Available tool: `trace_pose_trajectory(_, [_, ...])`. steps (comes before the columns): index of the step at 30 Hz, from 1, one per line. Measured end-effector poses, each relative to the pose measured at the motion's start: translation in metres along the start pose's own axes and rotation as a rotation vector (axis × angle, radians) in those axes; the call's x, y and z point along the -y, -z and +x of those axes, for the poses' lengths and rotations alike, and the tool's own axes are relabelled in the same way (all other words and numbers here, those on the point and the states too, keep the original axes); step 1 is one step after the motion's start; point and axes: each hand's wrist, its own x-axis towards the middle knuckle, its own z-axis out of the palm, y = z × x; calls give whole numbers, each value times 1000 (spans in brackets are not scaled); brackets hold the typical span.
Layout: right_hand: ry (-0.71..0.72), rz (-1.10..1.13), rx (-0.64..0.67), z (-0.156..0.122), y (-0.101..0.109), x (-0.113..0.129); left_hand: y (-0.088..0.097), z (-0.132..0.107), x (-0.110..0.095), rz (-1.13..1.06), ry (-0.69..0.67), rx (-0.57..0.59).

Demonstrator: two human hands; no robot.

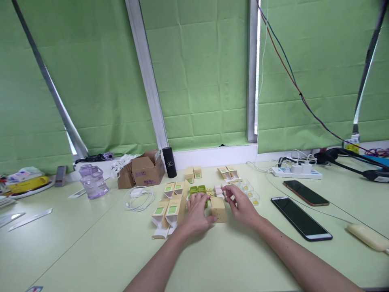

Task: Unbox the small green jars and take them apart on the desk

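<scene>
A small tan cardboard box (pixel 218 210) stands between my two hands. My left hand (pixel 197 211) is at its left, thumb against the box's lower left corner. The fingers of that hand are apart and reach over green square cups (pixel 197 189), hiding some of them. My right hand (pixel 240 203) is closed in a pinch just beyond the box's right side, beside pale pink cubes (pixel 218 190); whatever lies between its fingertips is too small to name. Small yellowish pieces (pixel 209 192) lie between the cups and the cubes. Clear plastic cups with yellow bits (pixel 249 192) sit right of the right hand.
Tan boxes with green labels (pixel 172 210) lie at left; more boxes (pixel 228 173) stand behind. Farther out are a brown carton (pixel 148 169), a black cylinder (pixel 169 163), a purple water jug (pixel 92 182) and a coiled white cable (pixel 139 198). Two phones (pixel 300 219) and a power strip (pixel 296 173) occupy the right.
</scene>
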Motion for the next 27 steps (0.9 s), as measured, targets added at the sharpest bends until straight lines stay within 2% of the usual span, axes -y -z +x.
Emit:
trace_pose_trajectory(5, [3, -22, -11, 0, 1, 3, -4, -3, -10, -55, 57, -67])
trace_pose_trajectory(11, [-10, -24, -78, 1, 2, 7, 0, -5, -23, -136, 60, -74])
trace_pose_trajectory(18, [14, -4, -119, 0, 3, 15, 0, -5, -22, -134, -64, -226])
trace_pose_trajectory(27, [49, 81, -58, -4, 0, 22, 0, -3, -16, 153, -365, -441])
